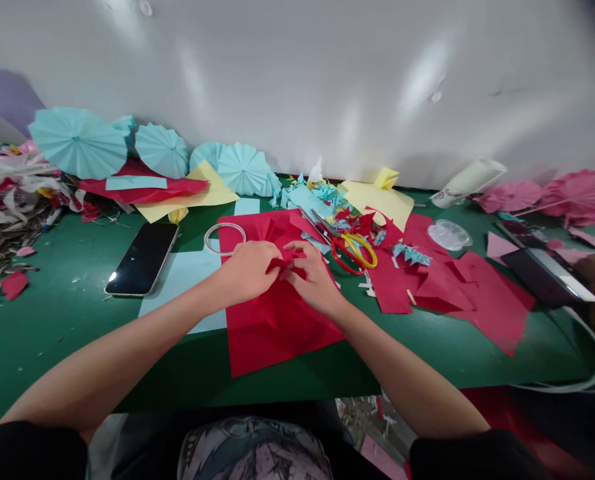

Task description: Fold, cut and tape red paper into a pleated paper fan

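Over a red paper sheet [277, 333] my left hand [252, 268] and my right hand [311, 277] meet, fingertips close together. Both are closed on a small piece of folded red paper [276, 263], mostly hidden by the fingers. Its exact shape is hard to make out against the red beneath. Just left of my left hand lies a clear ring-shaped roll [225, 239]. Right of my right hand rest scissors with red and yellow handles [360, 252], among red and blue paper scraps.
A phone [142, 259] lies left, beside a light blue sheet [177, 280]. Blue pleated paper fans [244, 170] lean against the grey wall [297, 87]. Red paper pieces [497, 300], a clear round lid [450, 235] and a white cup [470, 181] are on the right of the green table [77, 333].
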Action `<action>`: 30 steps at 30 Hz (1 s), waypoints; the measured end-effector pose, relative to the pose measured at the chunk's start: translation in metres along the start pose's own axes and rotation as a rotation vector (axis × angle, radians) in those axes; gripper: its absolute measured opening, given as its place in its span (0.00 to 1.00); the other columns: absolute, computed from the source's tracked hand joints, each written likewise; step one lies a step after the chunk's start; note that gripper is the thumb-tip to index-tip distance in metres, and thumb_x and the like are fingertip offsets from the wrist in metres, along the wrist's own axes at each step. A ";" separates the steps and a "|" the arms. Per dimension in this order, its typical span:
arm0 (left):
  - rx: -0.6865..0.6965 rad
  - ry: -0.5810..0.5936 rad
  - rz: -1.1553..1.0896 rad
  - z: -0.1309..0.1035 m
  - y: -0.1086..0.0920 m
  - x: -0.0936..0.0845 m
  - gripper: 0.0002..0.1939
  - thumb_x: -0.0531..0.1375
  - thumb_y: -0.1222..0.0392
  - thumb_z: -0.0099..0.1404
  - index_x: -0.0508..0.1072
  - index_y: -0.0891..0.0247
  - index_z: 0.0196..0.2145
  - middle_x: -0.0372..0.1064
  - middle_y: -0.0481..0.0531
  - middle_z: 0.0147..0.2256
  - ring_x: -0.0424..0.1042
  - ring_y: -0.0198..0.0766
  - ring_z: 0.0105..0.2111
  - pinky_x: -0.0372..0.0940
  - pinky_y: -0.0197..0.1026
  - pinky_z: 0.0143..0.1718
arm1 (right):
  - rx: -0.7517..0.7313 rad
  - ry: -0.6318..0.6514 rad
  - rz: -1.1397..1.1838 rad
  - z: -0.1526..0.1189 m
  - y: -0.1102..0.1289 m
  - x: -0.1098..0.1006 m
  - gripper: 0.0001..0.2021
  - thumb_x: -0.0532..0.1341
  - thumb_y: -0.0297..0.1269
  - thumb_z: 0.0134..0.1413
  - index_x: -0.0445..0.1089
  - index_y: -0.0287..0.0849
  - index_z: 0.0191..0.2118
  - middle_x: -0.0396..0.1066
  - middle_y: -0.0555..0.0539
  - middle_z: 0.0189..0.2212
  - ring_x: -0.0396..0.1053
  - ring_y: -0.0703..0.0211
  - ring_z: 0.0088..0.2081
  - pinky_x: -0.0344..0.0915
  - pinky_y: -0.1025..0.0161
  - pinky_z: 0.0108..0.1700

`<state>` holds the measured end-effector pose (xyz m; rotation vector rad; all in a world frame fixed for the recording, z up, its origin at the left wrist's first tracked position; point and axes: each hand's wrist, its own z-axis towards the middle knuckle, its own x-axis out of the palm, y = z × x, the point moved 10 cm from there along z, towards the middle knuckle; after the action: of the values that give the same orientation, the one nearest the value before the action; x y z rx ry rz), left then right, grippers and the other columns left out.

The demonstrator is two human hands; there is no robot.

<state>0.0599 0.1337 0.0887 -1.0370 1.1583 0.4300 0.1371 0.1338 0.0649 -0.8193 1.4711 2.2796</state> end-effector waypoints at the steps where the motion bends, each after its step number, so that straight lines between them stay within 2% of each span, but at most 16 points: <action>1: 0.001 0.000 -0.003 0.000 0.000 0.000 0.11 0.52 0.70 0.57 0.74 0.66 0.32 0.73 0.56 0.39 0.71 0.44 0.40 0.64 0.45 0.42 | -0.008 0.002 -0.011 0.000 0.001 0.000 0.05 0.58 0.31 0.47 0.67 0.44 0.23 0.62 0.45 0.45 0.58 0.50 0.51 0.54 0.45 0.55; 10: -0.005 0.013 -0.015 -0.001 0.000 0.001 0.11 0.52 0.69 0.58 0.73 0.66 0.32 0.73 0.55 0.38 0.71 0.44 0.39 0.64 0.45 0.41 | -0.119 -0.016 -0.050 -0.001 0.010 -0.003 0.07 0.58 0.31 0.47 0.66 0.43 0.21 0.63 0.44 0.45 0.58 0.50 0.51 0.56 0.46 0.54; 17: -0.024 0.020 -0.007 0.001 -0.001 0.002 0.10 0.52 0.69 0.58 0.73 0.66 0.33 0.73 0.55 0.39 0.70 0.45 0.40 0.64 0.46 0.42 | -0.120 -0.013 -0.056 0.000 0.013 -0.004 0.08 0.57 0.30 0.47 0.65 0.43 0.20 0.63 0.44 0.44 0.58 0.51 0.51 0.57 0.47 0.53; 23: -0.009 0.013 0.007 0.001 -0.002 0.003 0.11 0.52 0.69 0.58 0.73 0.66 0.32 0.73 0.55 0.38 0.70 0.46 0.39 0.63 0.47 0.41 | -0.127 -0.034 -0.088 0.000 0.015 -0.006 0.08 0.58 0.29 0.45 0.68 0.43 0.19 0.66 0.44 0.39 0.62 0.52 0.46 0.60 0.50 0.48; 30: 0.014 0.030 0.009 0.001 -0.001 0.006 0.10 0.51 0.68 0.57 0.72 0.65 0.31 0.73 0.53 0.36 0.70 0.44 0.36 0.62 0.44 0.36 | -0.122 -0.044 -0.056 0.000 0.013 -0.008 0.07 0.59 0.29 0.42 0.69 0.43 0.19 0.67 0.44 0.41 0.63 0.52 0.46 0.59 0.50 0.49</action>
<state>0.0634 0.1325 0.0839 -1.0296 1.1914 0.4136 0.1363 0.1286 0.0788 -0.8281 1.2845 2.3492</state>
